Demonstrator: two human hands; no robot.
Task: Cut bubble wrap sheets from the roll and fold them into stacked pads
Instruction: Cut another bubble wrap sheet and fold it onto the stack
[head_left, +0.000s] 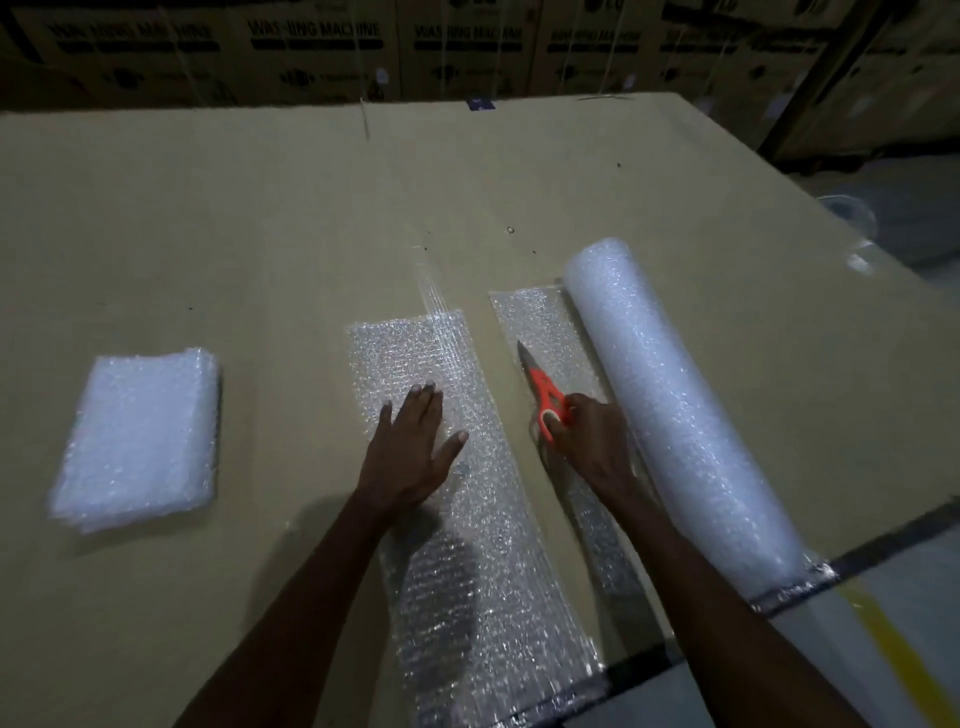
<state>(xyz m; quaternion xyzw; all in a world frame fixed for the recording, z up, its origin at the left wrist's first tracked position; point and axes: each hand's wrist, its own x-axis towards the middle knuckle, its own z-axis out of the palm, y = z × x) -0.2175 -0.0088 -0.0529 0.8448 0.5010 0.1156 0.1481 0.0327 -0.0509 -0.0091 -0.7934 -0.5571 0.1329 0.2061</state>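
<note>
Bubble wrap sheet (467, 467) lies flat just left of the roll (675, 410), pressed by the left hand (410, 452) with fingers spread. Right hand (592, 441) grips orange scissors (545, 389) between sheet and roll. Folded pads (140, 441) sit stacked well left of the roll on the cardboard table (260, 234).

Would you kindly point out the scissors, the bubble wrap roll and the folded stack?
scissors (544, 396), head view, orange handle.
bubble wrap roll (675, 415), head view, middle of roll.
folded stack (140, 436), head view, top face.

Dim overall; glare on bubble wrap (467, 519); edges warped; bg soft.
</note>
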